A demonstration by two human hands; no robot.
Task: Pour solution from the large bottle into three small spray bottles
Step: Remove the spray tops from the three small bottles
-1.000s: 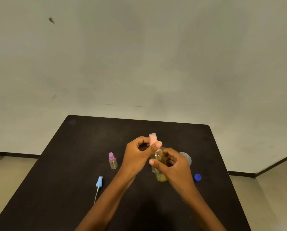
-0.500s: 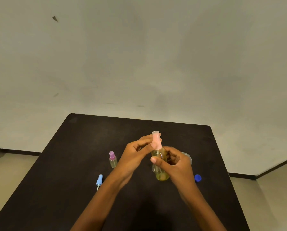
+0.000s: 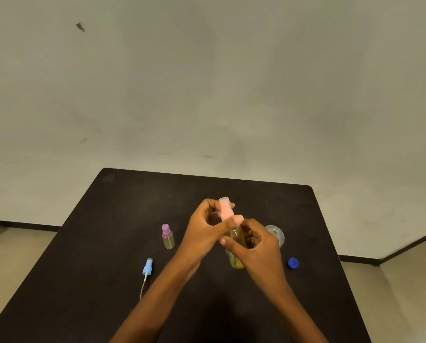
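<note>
Above the middle of the black table [image 3: 112,243] I hold a small spray bottle [image 3: 237,253] with yellow liquid. My right hand [image 3: 259,248] grips its body. My left hand [image 3: 207,231] pinches its pink spray cap [image 3: 225,209] at the top. A second small bottle with a purple cap [image 3: 167,236] stands upright to the left. A blue spray head [image 3: 147,267] with its thin tube lies on the table further left. The large clear bottle [image 3: 276,234] stands behind my right hand, mostly hidden.
A small blue cap [image 3: 293,263] lies on the table to the right of my hands. The table's far edge meets a plain wall. Floor shows on both sides of the table.
The pink-capped bottle has risen slightly and stands more upright between my hands. My left fingers have shifted on the cap. Nothing else on the table has moved.
</note>
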